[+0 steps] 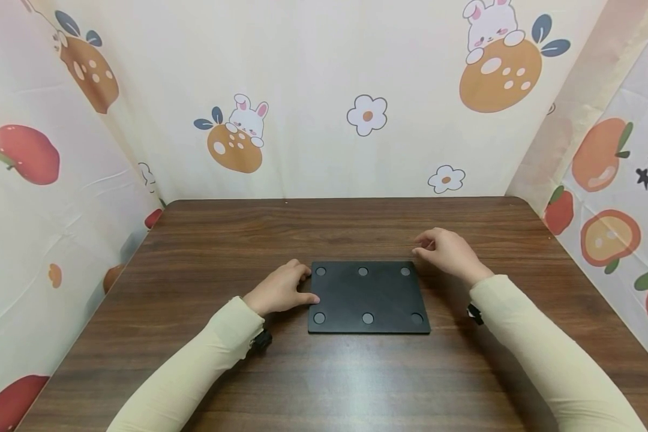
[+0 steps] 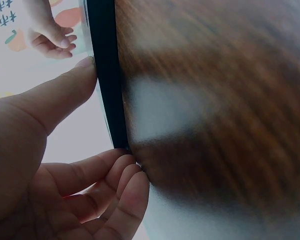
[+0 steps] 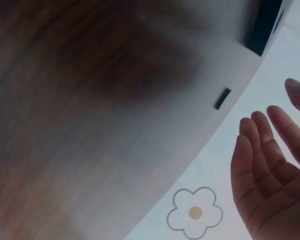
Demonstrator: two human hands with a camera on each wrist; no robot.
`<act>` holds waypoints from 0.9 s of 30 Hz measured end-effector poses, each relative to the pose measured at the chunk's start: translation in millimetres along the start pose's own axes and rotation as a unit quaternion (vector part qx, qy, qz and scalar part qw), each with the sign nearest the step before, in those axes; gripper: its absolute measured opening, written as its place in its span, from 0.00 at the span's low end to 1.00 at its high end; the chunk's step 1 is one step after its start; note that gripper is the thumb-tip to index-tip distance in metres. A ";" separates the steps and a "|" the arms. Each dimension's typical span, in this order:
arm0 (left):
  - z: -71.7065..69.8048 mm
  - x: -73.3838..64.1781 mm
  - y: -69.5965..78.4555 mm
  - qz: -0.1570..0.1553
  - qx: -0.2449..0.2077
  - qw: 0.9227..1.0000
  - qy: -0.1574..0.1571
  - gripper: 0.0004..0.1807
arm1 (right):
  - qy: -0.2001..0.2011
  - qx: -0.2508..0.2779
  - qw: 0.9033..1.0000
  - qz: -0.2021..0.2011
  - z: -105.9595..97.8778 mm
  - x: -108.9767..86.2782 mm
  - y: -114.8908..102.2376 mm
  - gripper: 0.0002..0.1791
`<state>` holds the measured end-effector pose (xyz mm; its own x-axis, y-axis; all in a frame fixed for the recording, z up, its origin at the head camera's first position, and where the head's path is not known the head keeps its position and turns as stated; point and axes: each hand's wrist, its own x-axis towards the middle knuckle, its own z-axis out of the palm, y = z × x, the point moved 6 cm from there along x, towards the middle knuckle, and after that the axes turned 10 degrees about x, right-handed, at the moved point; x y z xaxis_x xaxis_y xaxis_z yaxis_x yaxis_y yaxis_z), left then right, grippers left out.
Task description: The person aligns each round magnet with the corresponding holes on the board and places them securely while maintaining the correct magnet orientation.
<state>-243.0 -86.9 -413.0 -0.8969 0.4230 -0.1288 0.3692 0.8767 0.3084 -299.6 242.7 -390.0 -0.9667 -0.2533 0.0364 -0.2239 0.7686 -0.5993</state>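
On the brown wooden table [image 1: 237, 228] lies a flat black rectangular plate [image 1: 364, 296], with several round spots along its front and back edges. The front right spot [image 1: 416, 318] looks darker than the others. My left hand [image 1: 282, 289] rests at the plate's left edge: its thumb touches the edge and its bent fingers lie farther back along it. Off the plate's back right corner hovers my right hand [image 1: 448, 252], fingers loosely bent and thumb apart, holding nothing visible. A short black piece [image 3: 223, 99] sits on the table near the plate's corner in the right wrist view.
Cream curtains with fruit, rabbit and flower prints [image 1: 313, 120] stand behind the table and on both sides. Dark wristbands sit at the left [image 1: 261, 341] and right [image 1: 474, 314] cuffs. The table's back edge [image 1: 335, 198] meets the back curtain.
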 end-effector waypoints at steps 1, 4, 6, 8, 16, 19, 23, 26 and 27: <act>0.0 0.2 0.1 0.002 0.000 1.000 0.001 0.35 | 0.001 0.000 1.000 0.000 -0.6 0.9 0.8 0.17; 0.4 1.1 0.4 0.007 0.002 1.000 0.003 0.34 | 0.001 -0.001 1.000 0.000 -2.0 3.3 4.0 0.18; 0.2 1.5 0.7 0.010 0.004 1.000 0.006 0.34 | 0.000 -0.002 1.000 0.002 -2.3 4.8 6.1 0.18; 0.5 1.8 0.4 0.009 0.005 1.000 0.004 0.34 | -0.002 -0.004 1.000 0.010 -2.4 6.2 9.2 0.18; 0.6 1.7 0.0 0.006 0.004 1.000 0.001 0.35 | -0.014 -0.014 0.999 0.031 -0.7 11.6 17.7 0.18; 0.4 1.4 0.3 0.006 0.003 1.000 0.000 0.35 | -0.018 -0.018 0.999 0.034 0.0 13.5 19.0 0.18; 0.4 1.0 0.4 0.006 0.003 1.000 -0.001 0.35 | -0.022 -0.024 0.999 0.038 1.4 16.4 21.3 0.18; 0.2 0.8 0.3 0.006 0.004 1.000 0.000 0.35 | -0.025 -0.028 0.998 0.042 2.5 19.1 23.4 0.17; 0.2 0.7 0.4 0.005 0.003 1.000 -0.001 0.35 | -0.027 -0.029 0.998 0.043 2.9 19.8 23.9 0.17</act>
<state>-243.4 -86.2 -413.1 -0.8924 0.4329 -0.1271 0.3805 0.8735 0.3035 -323.7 254.4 -405.9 -0.9750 -0.2146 -0.0573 -0.1484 0.8213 -0.5509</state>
